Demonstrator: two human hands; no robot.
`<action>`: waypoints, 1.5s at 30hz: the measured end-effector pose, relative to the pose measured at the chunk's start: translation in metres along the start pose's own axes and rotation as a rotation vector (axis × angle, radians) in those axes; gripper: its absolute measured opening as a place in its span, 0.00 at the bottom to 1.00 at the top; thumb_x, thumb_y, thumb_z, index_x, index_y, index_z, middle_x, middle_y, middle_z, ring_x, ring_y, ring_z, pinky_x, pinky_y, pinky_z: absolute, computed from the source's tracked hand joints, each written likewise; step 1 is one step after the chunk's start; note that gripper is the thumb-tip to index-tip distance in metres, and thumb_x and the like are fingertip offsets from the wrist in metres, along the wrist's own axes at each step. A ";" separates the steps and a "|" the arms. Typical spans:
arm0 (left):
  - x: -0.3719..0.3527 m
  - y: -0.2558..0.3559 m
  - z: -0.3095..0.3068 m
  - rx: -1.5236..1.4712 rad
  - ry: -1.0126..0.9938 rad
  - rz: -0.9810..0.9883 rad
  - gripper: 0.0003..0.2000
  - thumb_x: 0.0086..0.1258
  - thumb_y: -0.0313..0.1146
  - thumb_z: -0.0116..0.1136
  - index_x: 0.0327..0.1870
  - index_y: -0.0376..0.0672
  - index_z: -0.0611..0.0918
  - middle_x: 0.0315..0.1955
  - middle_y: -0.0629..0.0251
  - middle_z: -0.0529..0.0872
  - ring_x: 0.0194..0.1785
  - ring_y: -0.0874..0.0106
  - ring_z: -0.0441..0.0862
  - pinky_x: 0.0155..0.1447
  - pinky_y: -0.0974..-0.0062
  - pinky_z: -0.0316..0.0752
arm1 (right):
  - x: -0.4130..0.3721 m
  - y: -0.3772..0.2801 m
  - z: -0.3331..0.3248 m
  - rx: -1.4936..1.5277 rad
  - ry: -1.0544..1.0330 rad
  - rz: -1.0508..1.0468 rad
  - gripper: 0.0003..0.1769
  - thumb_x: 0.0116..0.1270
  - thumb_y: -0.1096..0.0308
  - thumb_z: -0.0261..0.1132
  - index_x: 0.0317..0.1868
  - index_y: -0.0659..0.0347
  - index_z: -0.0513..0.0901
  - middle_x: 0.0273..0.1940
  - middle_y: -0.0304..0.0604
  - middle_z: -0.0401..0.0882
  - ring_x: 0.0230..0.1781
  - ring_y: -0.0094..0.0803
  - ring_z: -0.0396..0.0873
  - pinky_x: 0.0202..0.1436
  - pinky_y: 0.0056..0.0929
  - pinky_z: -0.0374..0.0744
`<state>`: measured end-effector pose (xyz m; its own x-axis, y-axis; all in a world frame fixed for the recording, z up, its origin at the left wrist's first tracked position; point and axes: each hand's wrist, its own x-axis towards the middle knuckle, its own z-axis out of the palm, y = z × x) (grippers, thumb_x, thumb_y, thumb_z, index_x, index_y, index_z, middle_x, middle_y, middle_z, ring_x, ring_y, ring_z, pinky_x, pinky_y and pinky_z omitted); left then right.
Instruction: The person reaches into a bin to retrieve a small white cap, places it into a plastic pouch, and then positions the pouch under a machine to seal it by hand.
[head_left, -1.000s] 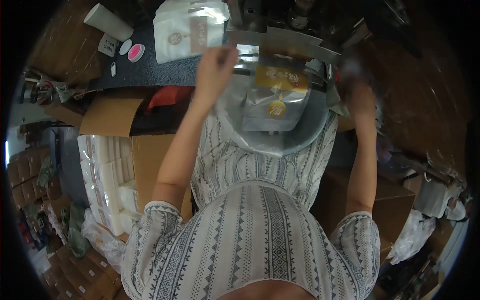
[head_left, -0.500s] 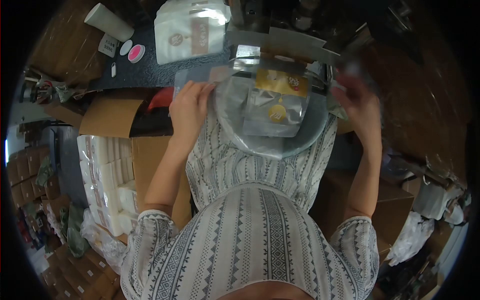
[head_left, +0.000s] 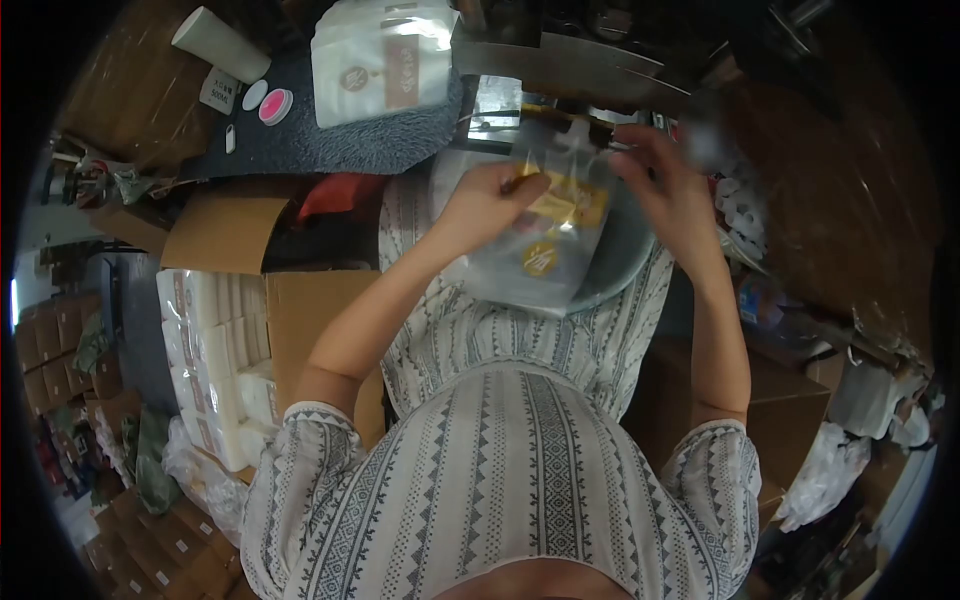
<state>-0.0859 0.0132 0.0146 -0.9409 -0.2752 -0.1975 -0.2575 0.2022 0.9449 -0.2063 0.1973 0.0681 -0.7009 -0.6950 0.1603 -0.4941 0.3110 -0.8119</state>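
My left hand (head_left: 497,205) is closed on a see-through plastic pouch, held over the round basin (head_left: 625,265) on my lap. Beneath the clear plastic shows a silver pouch (head_left: 540,259) with a yellow band and a round yellow mark; the overlap blurs which layer is which. My right hand (head_left: 663,190) hovers by the upper right corner of the pouches. Its thumb and forefinger are bent and apart, with nothing clearly seen between them.
White printed packs (head_left: 382,65) stand on a dark fluffy mat (head_left: 400,145). A pink-filled round tub (head_left: 275,107) and a white cup (head_left: 220,45) are at the upper left. An open carton (head_left: 225,232) and stacked white packs (head_left: 210,360) lie left of my lap.
My left hand has moved right, from beside the basin to over it, carrying the see-through pouch. My right hand has come in leftward from the basin's right side to the pouches.
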 end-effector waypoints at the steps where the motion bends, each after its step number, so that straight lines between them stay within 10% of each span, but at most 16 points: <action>1: 0.012 0.000 0.000 -0.158 -0.039 -0.149 0.13 0.70 0.35 0.59 0.43 0.31 0.82 0.37 0.58 0.86 0.30 0.75 0.83 0.32 0.76 0.76 | -0.002 0.005 -0.005 -0.068 0.071 0.033 0.12 0.65 0.69 0.66 0.46 0.65 0.81 0.44 0.42 0.84 0.42 0.27 0.81 0.44 0.28 0.78; 4: 0.035 0.001 0.003 -0.595 0.003 -0.207 0.17 0.70 0.38 0.59 0.46 0.28 0.80 0.37 0.60 0.86 0.31 0.76 0.83 0.34 0.81 0.78 | -0.013 0.004 -0.026 -0.180 -0.027 0.145 0.15 0.64 0.67 0.67 0.49 0.64 0.80 0.44 0.45 0.84 0.44 0.35 0.83 0.46 0.31 0.78; 8: 0.026 0.005 -0.004 -0.433 -0.003 -0.245 0.18 0.72 0.40 0.56 0.49 0.31 0.79 0.38 0.61 0.86 0.33 0.74 0.84 0.38 0.79 0.80 | -0.001 0.064 -0.040 -0.632 0.290 -0.051 0.17 0.61 0.65 0.67 0.50 0.58 0.80 0.44 0.50 0.81 0.43 0.46 0.81 0.47 0.38 0.78; 12: 0.046 -0.003 -0.091 0.098 0.049 -0.053 0.19 0.74 0.46 0.51 0.51 0.37 0.81 0.42 0.61 0.86 0.41 0.65 0.85 0.39 0.69 0.80 | 0.004 0.095 -0.045 -0.864 0.137 0.125 0.17 0.61 0.69 0.63 0.52 0.58 0.79 0.55 0.52 0.74 0.50 0.54 0.77 0.51 0.44 0.76; 17: 0.122 -0.058 -0.153 1.256 0.766 0.511 0.28 0.73 0.53 0.47 0.66 0.41 0.70 0.67 0.50 0.67 0.70 0.45 0.62 0.67 0.43 0.59 | 0.003 0.093 -0.045 -0.733 0.130 0.202 0.16 0.59 0.71 0.63 0.49 0.58 0.80 0.54 0.52 0.74 0.49 0.54 0.78 0.52 0.46 0.76; 20: 0.109 -0.094 -0.117 1.133 0.720 0.423 0.32 0.72 0.55 0.45 0.70 0.42 0.65 0.71 0.50 0.61 0.73 0.41 0.52 0.71 0.37 0.45 | -0.006 0.090 -0.044 -0.668 0.169 0.066 0.16 0.57 0.73 0.61 0.48 0.58 0.80 0.53 0.51 0.73 0.48 0.55 0.78 0.51 0.47 0.77; 30: -0.005 -0.076 -0.075 1.220 0.564 0.182 0.27 0.71 0.46 0.51 0.67 0.41 0.68 0.69 0.42 0.61 0.73 0.47 0.56 0.71 0.43 0.47 | 0.004 0.087 -0.042 -0.543 0.109 -0.082 0.11 0.60 0.73 0.63 0.44 0.64 0.81 0.42 0.52 0.80 0.39 0.46 0.82 0.44 0.37 0.78; 33: -0.026 -0.074 -0.079 1.164 0.574 0.424 0.18 0.67 0.35 0.57 0.57 0.40 0.77 0.60 0.47 0.74 0.67 0.51 0.67 0.67 0.53 0.60 | 0.002 0.072 -0.045 -0.462 0.111 0.028 0.12 0.60 0.73 0.64 0.45 0.64 0.82 0.41 0.51 0.82 0.38 0.42 0.82 0.43 0.35 0.78; 38: -0.051 -0.028 -0.065 0.841 0.652 0.295 0.05 0.60 0.24 0.59 0.36 0.42 0.82 0.31 0.61 0.83 0.33 0.58 0.81 0.36 0.67 0.75 | -0.005 -0.008 -0.026 -0.144 0.056 0.240 0.13 0.60 0.72 0.66 0.46 0.63 0.82 0.40 0.47 0.83 0.36 0.38 0.82 0.42 0.32 0.78; 43: -0.058 0.002 -0.036 0.727 0.608 0.475 0.04 0.60 0.25 0.60 0.35 0.41 0.82 0.29 0.59 0.82 0.31 0.56 0.81 0.32 0.65 0.74 | 0.005 -0.028 0.015 -0.330 0.075 -0.516 0.11 0.61 0.70 0.67 0.44 0.63 0.81 0.37 0.48 0.83 0.34 0.40 0.83 0.41 0.34 0.79; 45: -0.058 0.003 -0.032 0.719 0.546 0.494 0.04 0.60 0.25 0.61 0.35 0.41 0.82 0.29 0.59 0.82 0.32 0.56 0.81 0.33 0.65 0.74 | 0.003 -0.031 0.017 -0.261 -0.003 -0.500 0.12 0.61 0.70 0.67 0.45 0.63 0.81 0.37 0.48 0.83 0.36 0.40 0.83 0.43 0.34 0.79</action>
<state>-0.0247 0.0002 0.0371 -0.7955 -0.3620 0.4860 -0.1089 0.8743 0.4731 -0.1844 0.1745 0.0838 -0.3475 -0.8010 0.4875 -0.8768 0.0932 -0.4718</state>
